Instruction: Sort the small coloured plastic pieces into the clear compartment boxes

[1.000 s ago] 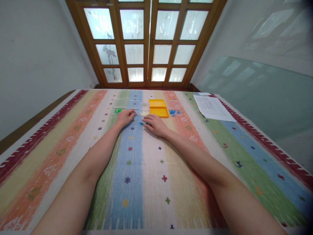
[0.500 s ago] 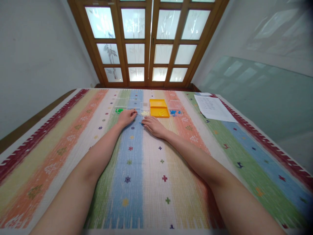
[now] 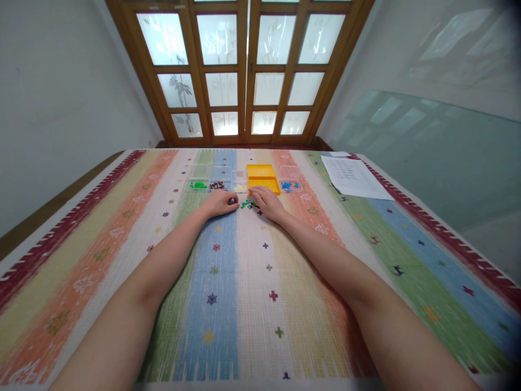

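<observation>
My left hand (image 3: 221, 203) is just in front of the clear boxes, its thumb and fingertips curled together; whatever they hold is too small to make out. Between my hands lies a small pile of mixed green, blue and dark beads (image 3: 247, 205) on the cloth. My right hand (image 3: 267, 202) is at the pile's right side, fingers stretched apart and empty as far as I see, partly hiding the front of an open yellow box (image 3: 262, 170). Behind my left hand are dark red beads (image 3: 217, 185) and green beads (image 3: 198, 185) in clear boxes. Cream beads (image 3: 240, 188) sit between them and the yellow box.
Blue beads (image 3: 289, 185) lie in a clear box right of the yellow one. A printed sheet of paper (image 3: 354, 177) rests farther right on the striped tablecloth (image 3: 252, 304). Wooden doors with glass panes (image 3: 248, 70) stand beyond the table.
My left hand has come from the dark red beads' box rightward and nearer, beside the pile. My right hand has shifted right and up, uncovering the mixed beads.
</observation>
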### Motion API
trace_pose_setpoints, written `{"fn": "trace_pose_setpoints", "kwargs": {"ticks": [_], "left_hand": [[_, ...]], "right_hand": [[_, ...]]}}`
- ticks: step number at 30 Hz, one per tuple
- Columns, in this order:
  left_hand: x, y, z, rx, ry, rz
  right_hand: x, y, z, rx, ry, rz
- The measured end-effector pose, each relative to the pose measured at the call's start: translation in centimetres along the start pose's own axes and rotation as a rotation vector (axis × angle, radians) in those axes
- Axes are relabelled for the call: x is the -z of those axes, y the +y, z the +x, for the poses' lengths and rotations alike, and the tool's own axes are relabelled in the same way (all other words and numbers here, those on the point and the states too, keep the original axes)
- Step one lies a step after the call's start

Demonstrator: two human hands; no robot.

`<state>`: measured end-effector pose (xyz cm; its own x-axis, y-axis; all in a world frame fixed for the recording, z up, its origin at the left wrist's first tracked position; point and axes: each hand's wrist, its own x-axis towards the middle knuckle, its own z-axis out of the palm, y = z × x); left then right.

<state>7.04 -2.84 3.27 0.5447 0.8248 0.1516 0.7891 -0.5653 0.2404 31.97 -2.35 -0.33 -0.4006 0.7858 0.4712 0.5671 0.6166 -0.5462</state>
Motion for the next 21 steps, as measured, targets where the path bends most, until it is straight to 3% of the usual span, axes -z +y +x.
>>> {"fn": "trace_pose_setpoints", "kwargs": {"ticks": [13,21], "left_hand": [[-0.2,-0.2,0.2,-0.031,-0.006,-0.036],[-0.5,-1.5,0.4,0.144,0.146,-0.096]], "right_hand": [[0.2,0.5,0.3,-0.054,0.155,0.149],[0.2,0.9,0.2,-0.048,0.164,0.136]]}}
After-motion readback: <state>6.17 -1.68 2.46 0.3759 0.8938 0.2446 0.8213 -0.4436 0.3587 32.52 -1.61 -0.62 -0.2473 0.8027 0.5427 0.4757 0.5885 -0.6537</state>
